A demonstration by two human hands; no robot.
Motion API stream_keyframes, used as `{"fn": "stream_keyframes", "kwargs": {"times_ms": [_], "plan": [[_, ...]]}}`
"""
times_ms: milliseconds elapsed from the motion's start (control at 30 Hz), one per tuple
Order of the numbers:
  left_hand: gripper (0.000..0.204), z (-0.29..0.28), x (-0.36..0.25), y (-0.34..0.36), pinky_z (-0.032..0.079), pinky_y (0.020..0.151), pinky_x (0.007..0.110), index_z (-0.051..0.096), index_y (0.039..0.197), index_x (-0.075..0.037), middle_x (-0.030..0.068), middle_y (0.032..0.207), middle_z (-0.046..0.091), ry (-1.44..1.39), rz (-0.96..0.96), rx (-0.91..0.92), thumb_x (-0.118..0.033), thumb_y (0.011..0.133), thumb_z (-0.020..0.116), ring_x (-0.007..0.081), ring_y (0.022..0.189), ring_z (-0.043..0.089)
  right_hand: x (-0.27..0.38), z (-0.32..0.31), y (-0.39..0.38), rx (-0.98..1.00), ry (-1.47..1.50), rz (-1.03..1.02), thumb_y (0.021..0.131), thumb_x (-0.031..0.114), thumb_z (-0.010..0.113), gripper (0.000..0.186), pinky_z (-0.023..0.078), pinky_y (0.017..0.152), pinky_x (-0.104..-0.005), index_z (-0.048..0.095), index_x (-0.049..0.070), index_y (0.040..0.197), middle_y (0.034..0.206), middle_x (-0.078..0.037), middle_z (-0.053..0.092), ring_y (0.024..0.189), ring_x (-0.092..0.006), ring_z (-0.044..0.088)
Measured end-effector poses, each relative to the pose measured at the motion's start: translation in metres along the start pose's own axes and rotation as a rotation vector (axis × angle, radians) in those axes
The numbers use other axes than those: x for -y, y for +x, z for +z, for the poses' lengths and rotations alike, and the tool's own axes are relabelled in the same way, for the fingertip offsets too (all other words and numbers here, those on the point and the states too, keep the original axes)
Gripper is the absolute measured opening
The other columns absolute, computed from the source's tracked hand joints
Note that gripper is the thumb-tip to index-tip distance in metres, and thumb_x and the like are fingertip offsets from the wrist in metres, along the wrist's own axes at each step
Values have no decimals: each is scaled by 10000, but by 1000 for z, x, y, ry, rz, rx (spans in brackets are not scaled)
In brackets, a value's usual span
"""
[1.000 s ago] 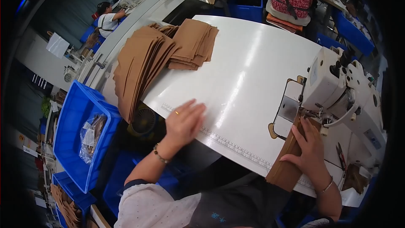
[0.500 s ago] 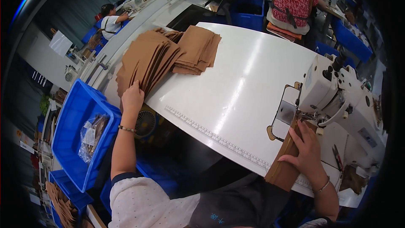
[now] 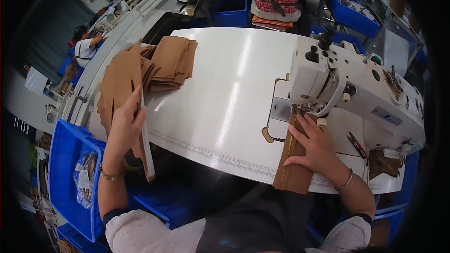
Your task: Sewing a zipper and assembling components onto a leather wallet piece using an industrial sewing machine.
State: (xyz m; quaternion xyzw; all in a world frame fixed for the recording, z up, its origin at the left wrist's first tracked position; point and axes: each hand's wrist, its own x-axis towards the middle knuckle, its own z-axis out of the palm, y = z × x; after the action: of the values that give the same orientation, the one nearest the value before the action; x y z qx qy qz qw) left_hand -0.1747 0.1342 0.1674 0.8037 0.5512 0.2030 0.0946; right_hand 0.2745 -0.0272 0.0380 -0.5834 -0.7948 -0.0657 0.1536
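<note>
My left hand (image 3: pixel 125 124) grips a brown fabric panel (image 3: pixel 139 152) with a pale edge, held nearly on end at the table's left front edge. Beside it lies a fanned stack of brown panels (image 3: pixel 116 75), and a smaller pile (image 3: pixel 171 61) sits just to the right. On the right, my right hand (image 3: pixel 315 141) rests with spread fingers on a brown fabric strip (image 3: pixel 293 178) that has a lengthwise seam or fold. The strip's far end is under the needle area of a white sewing machine (image 3: pixel 311 77); its near end overhangs the table edge.
The white table (image 3: pixel 225 93) has a printed ruler along its front edge. Small red-and-black snips (image 3: pixel 357 145) and brown scraps (image 3: pixel 384 164) lie right of the machine. A blue bin (image 3: pixel 70 136) with a plastic-bagged bundle stands at left. Two people sit farther off.
My left hand has drawn a panel from the stack, bringing it toward me and upright. My right hand stays on the strip at the machine. The whole view has shifted.
</note>
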Motion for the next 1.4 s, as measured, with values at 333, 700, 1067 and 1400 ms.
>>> {"fn": "stream_keyframes", "kwargs": {"times_ms": [333, 700, 1067, 1400], "plan": [[633, 126, -159, -59, 506, 799, 323, 239, 1616, 10, 108, 896, 593, -858, 299, 1124, -138, 1063, 508, 180, 837, 601, -2, 0, -1, 59, 60, 25, 691, 737, 755, 893, 420, 1085, -569, 693, 73, 1285, 1331, -209, 635, 1184, -354, 624], [696, 198, -176, -6, 388, 1142, 562, 341, 1588, -21, 181, 1504, 515, -25, 972, 115, -281, 1012, 632, 352, 1408, 481, -13, 18, -7, -135, 125, -84, 768, 327, 732, 510, 418, 1097, -567, 714, 103, 1225, 1298, -160, 676, 1227, -349, 620], [629, 215, -174, -7, 326, 1203, 532, 391, 1554, -5, 186, 1588, 436, -86, 753, 373, -222, 1005, 609, 374, 1493, 389, -10, 14, -5, -68, 164, -45, 778, 312, 738, 560, 376, 1114, -618, 678, 2, 1240, 1315, -229, 655, 1214, -383, 613], [567, 220, -175, 5, 367, 1174, 524, 464, 1497, -17, 162, 1501, 527, -73, 820, 278, -177, 974, 614, 346, 1434, 469, -16, 13, -8, 36, 212, -48, 802, 242, 711, 520, 339, 1116, -680, 671, 11, 1265, 1305, -229, 654, 1249, -413, 589]]}}
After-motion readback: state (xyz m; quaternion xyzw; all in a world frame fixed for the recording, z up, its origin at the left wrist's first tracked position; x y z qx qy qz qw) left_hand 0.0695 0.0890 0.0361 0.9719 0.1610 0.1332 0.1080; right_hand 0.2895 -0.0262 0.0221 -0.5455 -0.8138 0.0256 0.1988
